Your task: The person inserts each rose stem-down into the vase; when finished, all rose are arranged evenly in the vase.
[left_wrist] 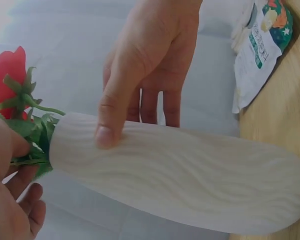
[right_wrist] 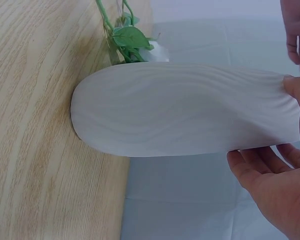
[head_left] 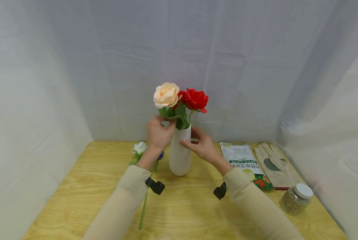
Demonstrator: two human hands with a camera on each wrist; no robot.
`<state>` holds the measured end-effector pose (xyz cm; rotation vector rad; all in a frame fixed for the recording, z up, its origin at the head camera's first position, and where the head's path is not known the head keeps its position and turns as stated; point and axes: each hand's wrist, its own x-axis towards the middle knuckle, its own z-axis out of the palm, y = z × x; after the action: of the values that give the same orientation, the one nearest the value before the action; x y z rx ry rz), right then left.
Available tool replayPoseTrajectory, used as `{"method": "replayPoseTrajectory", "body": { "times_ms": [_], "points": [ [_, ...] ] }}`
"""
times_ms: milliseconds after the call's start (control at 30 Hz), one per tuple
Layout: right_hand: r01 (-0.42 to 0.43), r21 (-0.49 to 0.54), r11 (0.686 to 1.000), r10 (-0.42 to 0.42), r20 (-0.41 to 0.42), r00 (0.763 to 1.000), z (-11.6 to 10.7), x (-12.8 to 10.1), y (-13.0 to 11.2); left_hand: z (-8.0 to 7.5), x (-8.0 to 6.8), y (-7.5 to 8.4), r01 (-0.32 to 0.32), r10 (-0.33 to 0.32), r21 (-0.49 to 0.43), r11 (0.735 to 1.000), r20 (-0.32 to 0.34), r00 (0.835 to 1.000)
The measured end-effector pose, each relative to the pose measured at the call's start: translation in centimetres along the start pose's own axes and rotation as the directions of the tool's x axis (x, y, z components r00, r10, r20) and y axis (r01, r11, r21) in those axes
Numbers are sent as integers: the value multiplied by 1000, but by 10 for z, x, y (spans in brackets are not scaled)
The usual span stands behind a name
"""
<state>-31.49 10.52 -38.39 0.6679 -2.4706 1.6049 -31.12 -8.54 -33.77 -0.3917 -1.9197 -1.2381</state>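
Right hand (head_left: 201, 146) cups the white vase (head_left: 180, 153); left hand (head_left: 158, 133) pinches the peach rose (head_left: 166, 95) stem — best to keep that vase steady.

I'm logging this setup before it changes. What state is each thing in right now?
white vase: upright on table, holding flowers
peach rose: in vase, stem pinched by left hand
red rose: in vase
right hand: holding the vase's neck
white rose: lying on table
jar: lid on
packet: lying flat
gloves: lying flat
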Motion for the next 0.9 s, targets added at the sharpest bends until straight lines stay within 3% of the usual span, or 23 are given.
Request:
{"method": "replayPoseTrajectory", "body": {
  "times_ms": [133, 333, 600, 767, 833, 900],
  "points": [
    [-6, -11, 1000, 6, -1, 1000, 0, 0, 1, 0, 0, -2, 44, -45, 22, 999, 66, 997],
    [-20, -14, 1000, 20, 5, 1000, 0, 0, 0, -2, 2, -1, 120, -123, 29, 992, 160, 979],
    [-17, 0, 1000, 17, 8, 1000, 0, 1, 0, 1, 2, -3, 114, -117, 31, 993, 152, 981],
    [-22, 2, 1000, 22, 18, 1000, -1, 0, 0, -6, 4, 5, 217, -222, 44, 975, 229, 948],
    [-23, 5, 1000, 23, 18, 1000, -1, 0, 0, -8, 5, 9, 249, -247, 21, 968, 228, 942],
    [-23, 11, 1000, 23, 17, 1000, -1, 0, 0, -9, 6, 11, 251, -244, -10, 968, 204, 948]
  ]
}}
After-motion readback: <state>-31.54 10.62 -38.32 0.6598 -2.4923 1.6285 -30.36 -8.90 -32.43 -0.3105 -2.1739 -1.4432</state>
